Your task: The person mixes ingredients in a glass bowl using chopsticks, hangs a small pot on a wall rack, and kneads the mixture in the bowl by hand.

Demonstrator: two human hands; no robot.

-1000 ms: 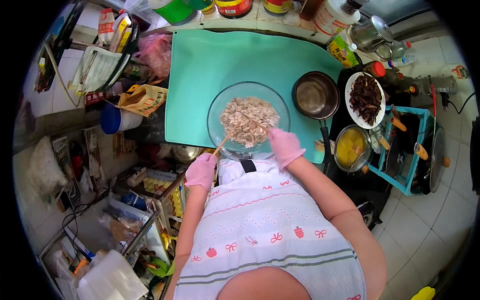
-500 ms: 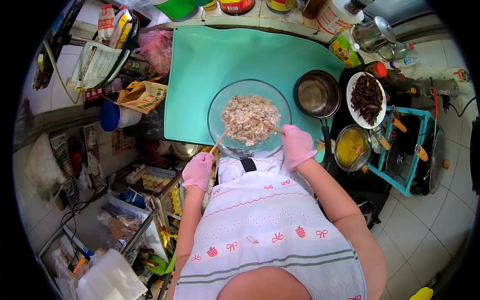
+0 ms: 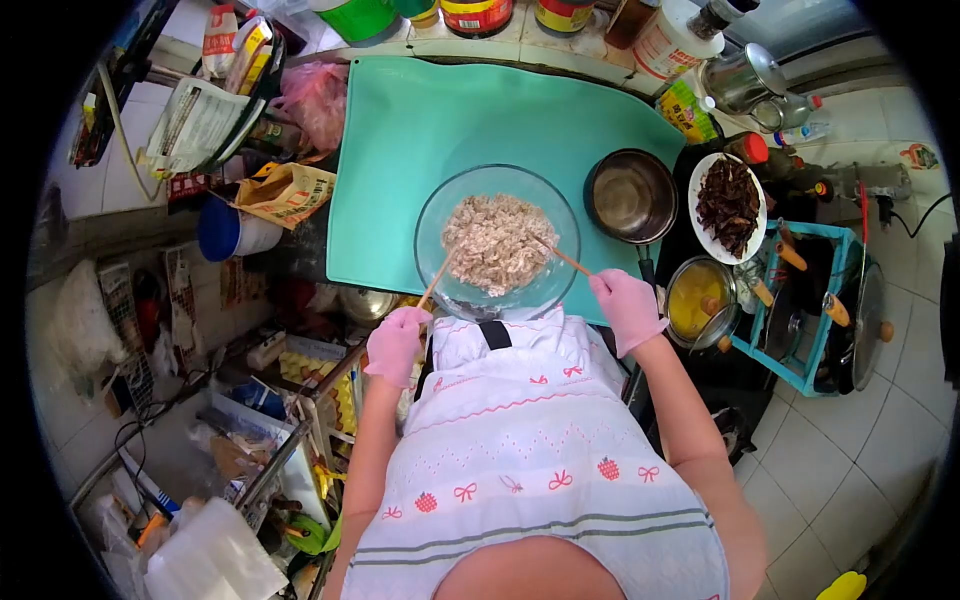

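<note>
Our pink-gloved left hand [image 3: 397, 345] has its grip clamped on a thin brown wooden stick [image 3: 435, 282]; our pink-gloved right hand [image 3: 630, 310] has its grip closed on another thin wooden stick [image 3: 572, 262]. Both sticks reach into the pale minced mixture [image 3: 497, 240] in our round clear glass bowl [image 3: 430, 215], at the turquoise mat's [image 3: 400, 130] near edge, left of a dark round saucepan [image 3: 632, 195].

green mat [image 3: 400, 130] | on it: glass bowl [image 3: 432, 210], near edge | dark pan [image 3: 632, 196], right of bowl, apart
</note>
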